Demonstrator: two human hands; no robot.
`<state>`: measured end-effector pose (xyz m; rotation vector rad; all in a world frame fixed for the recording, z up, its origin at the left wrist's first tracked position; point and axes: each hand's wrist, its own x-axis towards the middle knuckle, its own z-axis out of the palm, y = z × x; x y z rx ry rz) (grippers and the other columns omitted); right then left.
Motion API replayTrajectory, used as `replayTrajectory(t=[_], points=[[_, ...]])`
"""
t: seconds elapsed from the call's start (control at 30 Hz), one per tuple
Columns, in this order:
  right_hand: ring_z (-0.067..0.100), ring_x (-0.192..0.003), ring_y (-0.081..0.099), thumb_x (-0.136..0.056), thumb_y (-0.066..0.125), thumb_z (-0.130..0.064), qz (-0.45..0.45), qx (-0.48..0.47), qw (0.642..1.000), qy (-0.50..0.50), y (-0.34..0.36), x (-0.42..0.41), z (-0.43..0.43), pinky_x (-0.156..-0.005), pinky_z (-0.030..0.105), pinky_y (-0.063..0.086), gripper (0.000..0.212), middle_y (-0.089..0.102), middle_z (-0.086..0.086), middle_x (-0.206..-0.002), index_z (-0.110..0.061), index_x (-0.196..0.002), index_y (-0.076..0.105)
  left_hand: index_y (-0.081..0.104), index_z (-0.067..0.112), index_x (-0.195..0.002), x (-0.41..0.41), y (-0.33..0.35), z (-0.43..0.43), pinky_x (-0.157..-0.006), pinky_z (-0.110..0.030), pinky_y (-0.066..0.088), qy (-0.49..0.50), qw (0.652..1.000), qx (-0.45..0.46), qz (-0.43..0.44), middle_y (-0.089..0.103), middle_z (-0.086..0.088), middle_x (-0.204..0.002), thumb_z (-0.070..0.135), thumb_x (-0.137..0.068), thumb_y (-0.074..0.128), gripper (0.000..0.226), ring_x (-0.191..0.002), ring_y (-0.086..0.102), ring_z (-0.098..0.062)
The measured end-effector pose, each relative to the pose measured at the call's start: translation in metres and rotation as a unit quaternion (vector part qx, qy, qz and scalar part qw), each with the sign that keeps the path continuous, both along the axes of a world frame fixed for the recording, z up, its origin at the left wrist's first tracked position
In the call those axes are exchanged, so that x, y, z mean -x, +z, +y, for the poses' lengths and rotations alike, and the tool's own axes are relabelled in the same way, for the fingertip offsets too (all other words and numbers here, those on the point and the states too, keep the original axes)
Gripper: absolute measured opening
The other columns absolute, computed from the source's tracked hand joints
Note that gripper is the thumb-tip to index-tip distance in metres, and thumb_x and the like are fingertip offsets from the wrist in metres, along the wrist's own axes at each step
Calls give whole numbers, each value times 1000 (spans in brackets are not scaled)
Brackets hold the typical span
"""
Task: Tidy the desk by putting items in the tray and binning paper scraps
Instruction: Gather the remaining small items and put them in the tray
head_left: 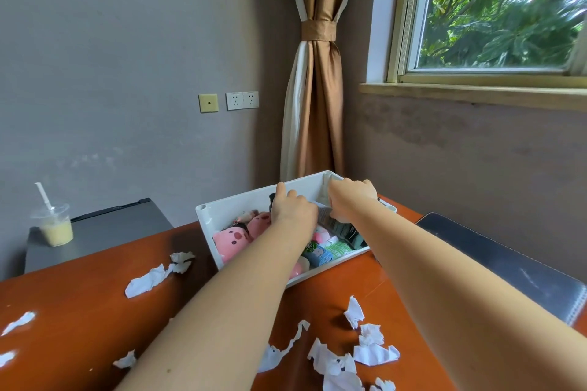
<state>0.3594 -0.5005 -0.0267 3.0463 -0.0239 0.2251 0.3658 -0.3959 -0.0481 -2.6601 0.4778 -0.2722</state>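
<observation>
A white tray [206,222] stands at the far side of the wooden desk [79,301]. Inside it lie pink plush toys [230,240], a blue-green carton [319,254] and a dark packet [341,227]. Both my arms reach into the tray. My left hand [292,208] rests over the plush toys, next to a black object [272,200]. My right hand [351,198] is curled around the top of the dark packet at the tray's far right. White torn paper scraps [368,349] lie scattered on the near desk, and more paper scraps [152,278] lie at the left.
A black notebook [508,267] lies at the desk's right edge. A plastic cup with a straw [55,225] stands on a grey cabinet [104,232] beyond the desk at left. Behind are a wall, a tied curtain [317,89] and a window.
</observation>
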Motion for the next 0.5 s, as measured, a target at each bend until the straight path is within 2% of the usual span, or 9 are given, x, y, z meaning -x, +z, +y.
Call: replayTrajectory(t=[0.17, 0.27, 0.37, 0.5], points=[[28, -106, 58, -90, 54, -12, -28, -17, 999, 7, 11, 15, 4, -98, 35, 34, 23, 64, 6, -113, -13, -112, 60, 53, 20, -125, 12, 8, 11, -108, -44, 21, -30, 999, 36, -14, 55, -6, -126, 28, -97, 43, 31, -122, 42, -24], [30, -100, 59, -92, 52, -13, -39, -51, 998, 22, 24, 34, 10, -85, 33, 39, 23, 63, 8, -114, -14, -114, 60, 53, 18, -124, 27, 20, 22, -101, -42, 28, -57, 995, 82, -9, 56, -7, -125, 29, -98, 37, 32, -120, 45, -25], [27, -81, 51, -93, 52, -14, -34, -83, 995, 32, 38, 55, 16, -71, 30, 38, 22, 64, 9, -111, -13, -112, 62, 55, 16, -121, 49, 36, 33, -95, -41, 33, -65, 990, 122, -4, 58, -9, -123, 31, -99, 33, 34, -116, 48, -27], [27, -83, 56, -93, 56, -23, -28, -106, 993, 45, 54, 81, 27, -71, 30, 44, 23, 65, 8, -108, -14, -112, 64, 57, 15, -115, 82, 56, 53, -96, -40, 33, -44, 987, 154, 21, 61, -10, -120, 31, -100, 32, 34, -110, 54, -27]])
